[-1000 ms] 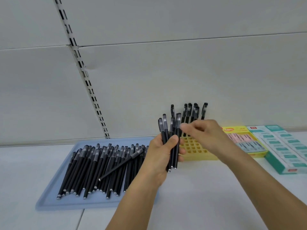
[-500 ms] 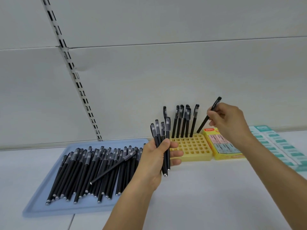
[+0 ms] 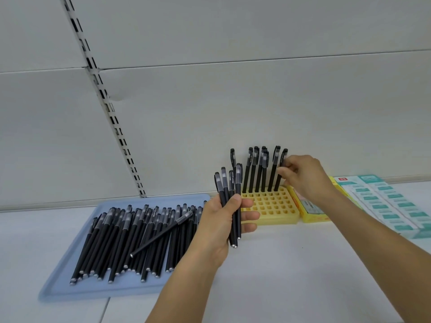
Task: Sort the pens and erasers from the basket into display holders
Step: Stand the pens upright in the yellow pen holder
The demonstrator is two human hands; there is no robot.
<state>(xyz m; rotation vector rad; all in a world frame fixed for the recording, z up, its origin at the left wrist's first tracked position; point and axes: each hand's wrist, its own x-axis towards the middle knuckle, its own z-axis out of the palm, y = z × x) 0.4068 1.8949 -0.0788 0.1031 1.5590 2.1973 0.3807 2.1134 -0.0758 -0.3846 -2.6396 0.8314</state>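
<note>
My left hand point(image 3: 221, 220) grips a small bunch of black pens point(image 3: 229, 201) upright, just left of the yellow grid pen holder point(image 3: 275, 208). Several black pens point(image 3: 256, 171) stand in the holder's back row. My right hand point(image 3: 303, 176) pinches one black pen point(image 3: 281, 169) that stands in the back row at the holder's right end. Many more black pens point(image 3: 130, 236) lie in a pile on the blue tray point(image 3: 70, 285) at the left, with one pen lying crosswise on top.
A yellow box of erasers point(image 3: 312, 213) sits right of the holder, partly behind my right forearm. A white and teal eraser display box point(image 3: 387, 201) lies at the far right. A slotted shelf upright point(image 3: 109, 108) runs up the grey back wall.
My right hand took one pen from the bunch, carried it right and lowered it into the holder's back row. The left hand stayed with the remaining pens.
</note>
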